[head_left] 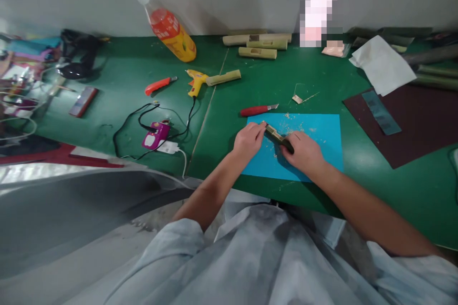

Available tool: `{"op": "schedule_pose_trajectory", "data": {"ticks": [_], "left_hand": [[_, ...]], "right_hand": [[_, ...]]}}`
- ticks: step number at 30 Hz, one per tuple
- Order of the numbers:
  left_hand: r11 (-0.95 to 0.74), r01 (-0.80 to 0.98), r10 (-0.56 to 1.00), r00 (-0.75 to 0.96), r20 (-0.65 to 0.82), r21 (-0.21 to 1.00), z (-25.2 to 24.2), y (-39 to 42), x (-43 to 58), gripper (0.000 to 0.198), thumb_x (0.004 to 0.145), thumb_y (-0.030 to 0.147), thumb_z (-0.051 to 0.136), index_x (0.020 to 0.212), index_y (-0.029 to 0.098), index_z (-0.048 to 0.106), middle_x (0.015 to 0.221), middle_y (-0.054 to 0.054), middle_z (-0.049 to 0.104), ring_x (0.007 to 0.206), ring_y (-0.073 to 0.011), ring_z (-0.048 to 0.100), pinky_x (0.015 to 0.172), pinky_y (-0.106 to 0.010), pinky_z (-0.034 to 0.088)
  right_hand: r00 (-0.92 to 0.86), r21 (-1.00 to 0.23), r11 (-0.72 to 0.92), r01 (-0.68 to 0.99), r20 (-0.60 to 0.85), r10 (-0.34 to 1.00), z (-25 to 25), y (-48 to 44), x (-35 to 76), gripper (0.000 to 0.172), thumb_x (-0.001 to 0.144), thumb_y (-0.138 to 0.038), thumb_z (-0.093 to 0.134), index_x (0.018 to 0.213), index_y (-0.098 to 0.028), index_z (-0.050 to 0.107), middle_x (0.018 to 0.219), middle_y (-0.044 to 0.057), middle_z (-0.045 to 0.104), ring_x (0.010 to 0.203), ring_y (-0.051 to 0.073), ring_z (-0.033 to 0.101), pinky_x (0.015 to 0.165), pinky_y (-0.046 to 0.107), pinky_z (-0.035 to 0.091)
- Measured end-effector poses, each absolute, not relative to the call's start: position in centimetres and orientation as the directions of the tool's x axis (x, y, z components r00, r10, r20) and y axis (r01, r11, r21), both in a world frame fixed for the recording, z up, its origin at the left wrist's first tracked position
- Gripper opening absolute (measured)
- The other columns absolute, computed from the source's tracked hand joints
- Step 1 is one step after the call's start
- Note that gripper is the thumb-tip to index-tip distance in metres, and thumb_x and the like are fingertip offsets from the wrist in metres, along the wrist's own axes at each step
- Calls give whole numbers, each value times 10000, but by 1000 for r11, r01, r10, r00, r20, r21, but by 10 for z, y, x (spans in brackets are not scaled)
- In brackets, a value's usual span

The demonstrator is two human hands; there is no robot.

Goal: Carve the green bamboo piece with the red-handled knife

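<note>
Over a blue sheet (322, 143) on the green table, my left hand (248, 140) pinches one end of a short bamboo piece (274, 132). My right hand (304, 152) is closed round a dark tool (286, 144) that lies against the same piece. Pale shavings (291, 126) are scattered on the sheet beside the hands. A red-handled knife (257, 110) lies just beyond the sheet's far left corner.
A yellow glue gun (196, 81) with a bamboo stick, an orange cutter (159, 86), a tilted orange bottle (171, 33), cut bamboo sections (257, 45), a purple device with cables (155, 136), a dark mat (404, 124) with white paper (382, 64), clutter at left.
</note>
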State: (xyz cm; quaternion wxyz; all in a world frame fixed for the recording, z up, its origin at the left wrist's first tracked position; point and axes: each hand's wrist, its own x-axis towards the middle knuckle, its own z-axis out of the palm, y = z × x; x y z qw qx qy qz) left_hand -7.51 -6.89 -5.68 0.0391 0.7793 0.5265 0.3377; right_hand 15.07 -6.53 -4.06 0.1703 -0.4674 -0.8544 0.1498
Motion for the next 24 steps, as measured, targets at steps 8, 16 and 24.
{"op": "schedule_pose_trajectory", "data": {"ticks": [8, 16, 24], "left_hand": [[-446, 795, 849, 230, 475, 411, -57, -71, -73, 340, 1117, 312, 479, 1206, 153, 766, 1021, -119, 807, 977, -200, 777, 884, -328, 651], [-463, 776, 840, 230, 492, 428, -57, -68, -74, 346, 1121, 329, 481, 1160, 142, 769, 977, -117, 795, 929, -201, 766, 848, -327, 635], [-533, 763, 800, 314, 511, 365, -57, -73, -63, 318, 1110, 285, 493, 1187, 150, 770, 986, -107, 811, 920, -193, 781, 831, -310, 653]], "right_hand": [[-508, -410, 516, 752, 138, 850, -40, -66, 150, 209, 1008, -340, 538, 969, -181, 669, 996, 140, 715, 957, 274, 643, 773, 378, 439], [-509, -404, 519, 753, 141, 849, -41, -66, 150, 200, 1009, -337, 534, 963, -188, 659, 993, 142, 716, 955, 276, 628, 771, 378, 425], [-509, -399, 517, 757, 135, 850, -41, -65, 149, 232, 1027, -360, 526, 961, -183, 661, 994, 144, 719, 958, 277, 637, 778, 376, 427]]}}
